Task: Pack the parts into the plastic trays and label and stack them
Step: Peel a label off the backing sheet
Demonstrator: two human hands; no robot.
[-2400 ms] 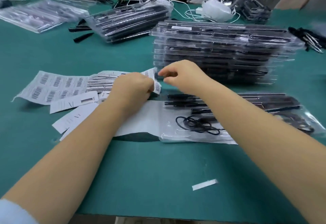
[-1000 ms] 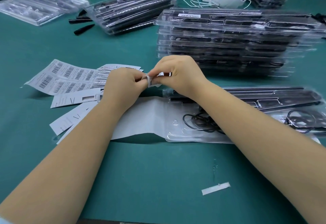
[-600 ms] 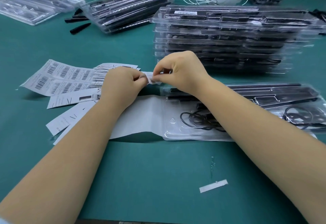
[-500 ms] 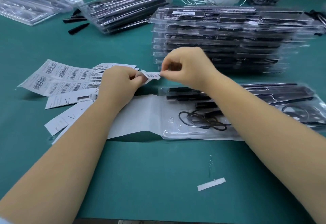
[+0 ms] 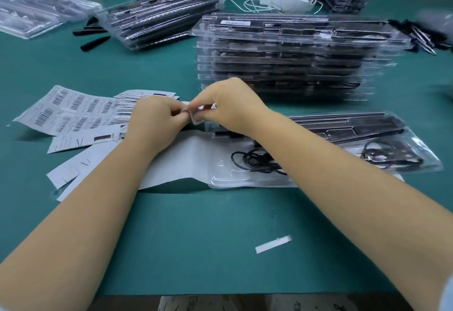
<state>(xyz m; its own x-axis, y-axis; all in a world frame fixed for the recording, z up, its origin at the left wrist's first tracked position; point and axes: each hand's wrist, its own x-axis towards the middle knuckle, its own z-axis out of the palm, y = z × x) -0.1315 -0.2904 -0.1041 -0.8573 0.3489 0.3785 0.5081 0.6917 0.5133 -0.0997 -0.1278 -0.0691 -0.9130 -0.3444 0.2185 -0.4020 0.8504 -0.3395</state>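
both hands met just above the near edge of the label sheets, over the green table (image 5: 196, 225). the left hand (image 5: 153, 120) and the right hand (image 5: 230, 104) each pinched the same small barcode label (image 5: 201, 112) between thumb and fingertips, the other fingers curled in. the label sat bent between them; it looked as if the sticker was being peeled from its backing, though motion blur made it hard to tell which layer each hand held.

the label would handle as almost weightless, limp and tacky on one side, so it was best taken by a corner or the very edge, with little skin on the glue, or it would curl back and stick to itself or to a finger.

the tray in hand (image 5: 326, 153) lay flat just behind the wrists, clear plastic, closed over long black parts and a coil of black cord, its near left end resting on a white paper sheet (image 5: 186, 163). it would be light, springy and slick, and better lifted by its two long rims than by one end. behind it stood the finished stack of trays (image 5: 289, 63), the top one already bearing a white label. barcode sheets (image 5: 73, 112) fanned out to the left, and a stray backing strip (image 5: 273, 244) lay near the table's front edge.
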